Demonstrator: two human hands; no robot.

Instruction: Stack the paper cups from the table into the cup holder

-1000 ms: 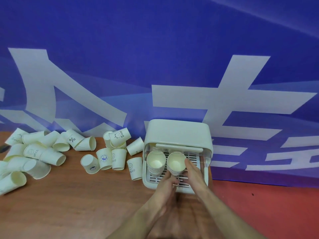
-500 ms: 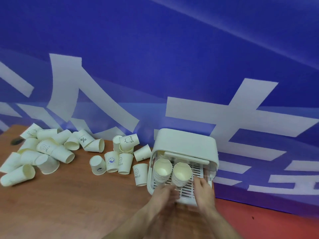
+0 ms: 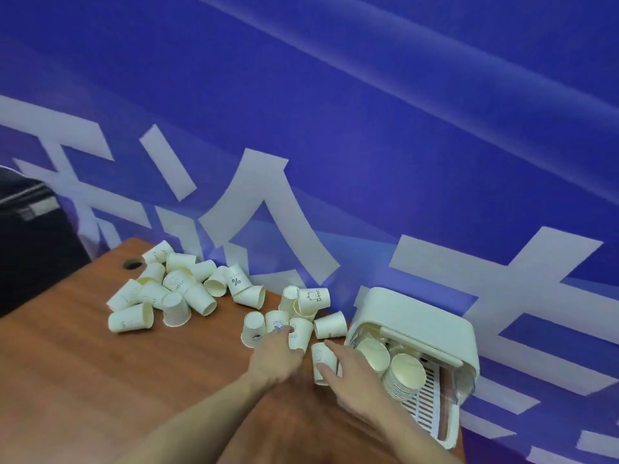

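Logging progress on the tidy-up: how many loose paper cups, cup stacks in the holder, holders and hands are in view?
Loose paper cups: 21
Cup stacks showing in the holder: 2
Cup holder: 1
Hands: 2
Total: 26

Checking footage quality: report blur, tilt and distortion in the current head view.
Head view: whole frame soft; strongly tilted, so the brown wooden table slants; wide-angle bending at edges; print on white paper cups barely legible; both hands slightly smeared.

The cups [image 3: 296, 333] by the fingers [image 3: 288, 330] are creamy white with little blue pictures. The table [image 3: 100, 380] is brown wood. The wall [image 3: 402, 128] is blue with white shapes.
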